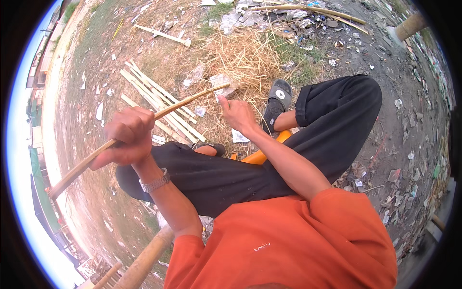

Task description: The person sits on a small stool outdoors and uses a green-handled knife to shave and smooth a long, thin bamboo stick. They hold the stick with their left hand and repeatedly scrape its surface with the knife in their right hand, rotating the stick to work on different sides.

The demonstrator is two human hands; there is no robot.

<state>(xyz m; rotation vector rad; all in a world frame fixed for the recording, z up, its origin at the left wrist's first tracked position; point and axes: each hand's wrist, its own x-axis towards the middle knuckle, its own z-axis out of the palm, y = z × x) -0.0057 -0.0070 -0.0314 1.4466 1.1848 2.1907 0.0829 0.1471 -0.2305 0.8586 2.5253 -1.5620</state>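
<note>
My left hand (130,135), with a metal-banded watch (155,181) on its wrist, is wrapped round a long bamboo strip (187,101). The strip slants from the lower left up to its thinner tip near the middle. Close to that tip is my right hand (239,114), its fingers curled and the thumb pointing up. A small pale, shiny bit shows at the thumb; what the hand holds is mostly hidden. Thin split bamboo strips (156,98) lie in a loose pile on the ground beyond my left hand.
A heap of dry straw-like shavings (243,58) lies ahead, beside my sandalled foot (279,98). Something orange (255,157) shows between my legs. Bamboo poles stand at the lower left (144,260) and upper right (410,26). Litter covers the dirt ground.
</note>
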